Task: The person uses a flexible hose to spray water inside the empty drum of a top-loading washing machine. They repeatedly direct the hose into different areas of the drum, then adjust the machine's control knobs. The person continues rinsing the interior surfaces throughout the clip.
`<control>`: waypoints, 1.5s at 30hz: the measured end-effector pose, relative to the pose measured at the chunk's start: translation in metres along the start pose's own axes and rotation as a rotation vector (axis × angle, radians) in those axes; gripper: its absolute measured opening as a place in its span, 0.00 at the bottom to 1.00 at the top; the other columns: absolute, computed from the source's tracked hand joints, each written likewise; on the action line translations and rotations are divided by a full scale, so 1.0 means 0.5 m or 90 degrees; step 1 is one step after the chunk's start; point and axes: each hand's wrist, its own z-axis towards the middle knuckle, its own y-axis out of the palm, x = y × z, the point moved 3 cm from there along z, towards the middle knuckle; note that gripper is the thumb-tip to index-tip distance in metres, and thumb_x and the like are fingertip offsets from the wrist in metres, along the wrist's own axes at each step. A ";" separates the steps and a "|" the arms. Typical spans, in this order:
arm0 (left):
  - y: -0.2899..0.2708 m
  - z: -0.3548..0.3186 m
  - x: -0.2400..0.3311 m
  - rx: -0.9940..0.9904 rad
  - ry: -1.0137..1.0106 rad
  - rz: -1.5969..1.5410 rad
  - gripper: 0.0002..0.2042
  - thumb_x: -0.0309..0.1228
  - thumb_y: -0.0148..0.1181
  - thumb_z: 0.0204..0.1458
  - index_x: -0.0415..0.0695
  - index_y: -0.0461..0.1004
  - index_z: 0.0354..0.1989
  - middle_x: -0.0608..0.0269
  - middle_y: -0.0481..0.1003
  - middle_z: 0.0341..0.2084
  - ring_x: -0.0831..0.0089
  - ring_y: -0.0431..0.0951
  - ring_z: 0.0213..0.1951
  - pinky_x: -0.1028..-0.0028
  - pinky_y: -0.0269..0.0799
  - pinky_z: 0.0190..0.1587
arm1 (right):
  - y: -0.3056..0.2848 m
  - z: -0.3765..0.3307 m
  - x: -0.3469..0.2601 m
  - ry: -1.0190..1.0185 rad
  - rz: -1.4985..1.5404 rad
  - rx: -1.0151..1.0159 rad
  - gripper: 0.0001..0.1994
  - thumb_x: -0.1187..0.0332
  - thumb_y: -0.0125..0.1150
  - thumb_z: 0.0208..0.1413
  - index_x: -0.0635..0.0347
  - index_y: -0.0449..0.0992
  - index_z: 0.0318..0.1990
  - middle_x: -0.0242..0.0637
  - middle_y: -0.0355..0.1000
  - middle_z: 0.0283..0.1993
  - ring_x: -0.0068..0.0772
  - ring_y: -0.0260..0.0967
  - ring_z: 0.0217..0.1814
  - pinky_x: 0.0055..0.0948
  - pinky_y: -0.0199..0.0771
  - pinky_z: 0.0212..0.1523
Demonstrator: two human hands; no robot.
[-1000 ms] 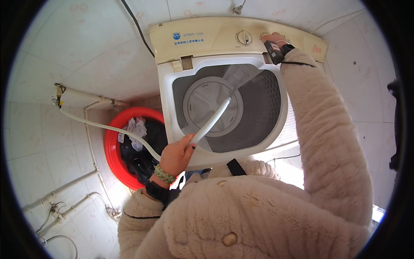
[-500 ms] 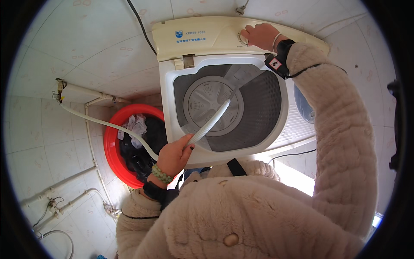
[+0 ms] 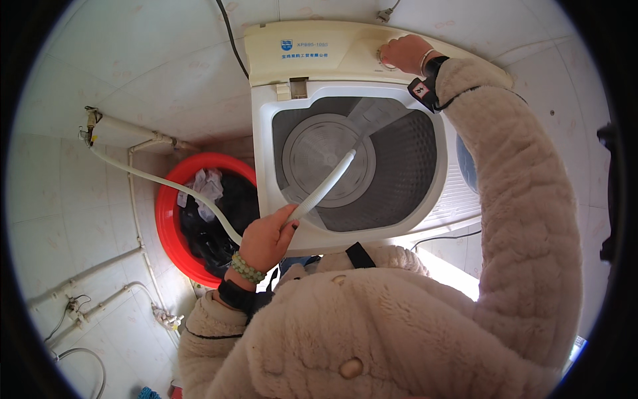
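Both grips unchanged: left hand (image 3: 264,238) closed around white hose (image 3: 323,187), right hand (image 3: 403,53) still on dial (image 3: 383,57).

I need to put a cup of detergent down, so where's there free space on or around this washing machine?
Bare patches: the washing machine top panel left of the right hand, and the ribbed lid right of the drum. Crowded: the red basin holds laundry, and the left hand holds the hose over the drum.
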 end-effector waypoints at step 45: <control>-0.085 -0.028 0.020 -0.005 -0.036 0.116 0.17 0.32 0.59 0.56 0.47 0.76 0.54 0.49 0.77 0.25 0.51 0.79 0.29 0.58 0.72 0.31 | 0.037 0.010 0.027 0.254 0.110 -0.047 0.28 0.42 0.48 0.61 0.57 0.84 0.33 0.47 0.80 0.35 0.52 0.77 0.39 0.48 0.74 0.41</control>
